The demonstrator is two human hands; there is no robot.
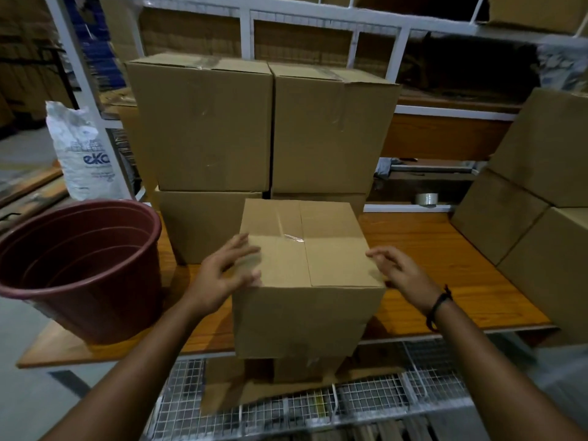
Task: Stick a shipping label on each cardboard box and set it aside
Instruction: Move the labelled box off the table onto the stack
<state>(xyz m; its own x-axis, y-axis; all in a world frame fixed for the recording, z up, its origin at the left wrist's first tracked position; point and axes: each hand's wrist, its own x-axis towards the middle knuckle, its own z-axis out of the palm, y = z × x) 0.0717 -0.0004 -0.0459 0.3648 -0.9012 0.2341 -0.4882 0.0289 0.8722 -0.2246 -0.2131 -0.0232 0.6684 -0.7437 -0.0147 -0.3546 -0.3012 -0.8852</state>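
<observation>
A plain cardboard box [305, 275] sits at the front edge of the wooden table [445, 265], its top flaps closed with clear tape. My left hand [222, 275] touches the box's upper left edge with spread, relaxed fingers. My right hand [397, 268] is at the box's upper right edge, fingers loosely extended; a dark band circles that wrist. No label shows on the box or in either hand. Behind it stand stacked cardboard boxes [203, 122].
A dark red plastic bucket [79, 265] stands on the table's left end. More boxes [541, 192] are piled at the right. A tape roll [426, 198] lies on the back shelf. A white sack [79, 151] leans at the left. Wire mesh [350, 399] lies below the table.
</observation>
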